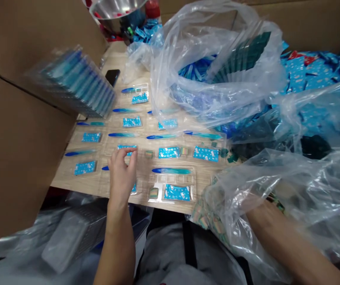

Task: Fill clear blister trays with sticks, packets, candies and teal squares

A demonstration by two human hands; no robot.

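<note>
My left hand (122, 170) is over a clear plastic tray near the table's front, thumb and forefinger brought together in a pinch. Whether something small sits between those fingertips is hidden. Beneath it a blue patterned packet (127, 147) partly shows. My right hand reaches into a clear plastic bag (217, 194) of small striped blocks (217, 225); film hides its fingers, and the forearm (279, 233) shows. Other trays hold blue-to-teal tapered pens (171, 171) and blue packets (177, 192). Striped blocks (153, 193) lie in a few of them.
A large open bag (164, 75) of blue items and green pieces stands at the back. Blue packets (315, 75) are heaped at right. Stacked filled trays (77, 83) lean by a cardboard box (15, 118). A phone (112, 77) and metal bowl (116, 19) sit behind.
</note>
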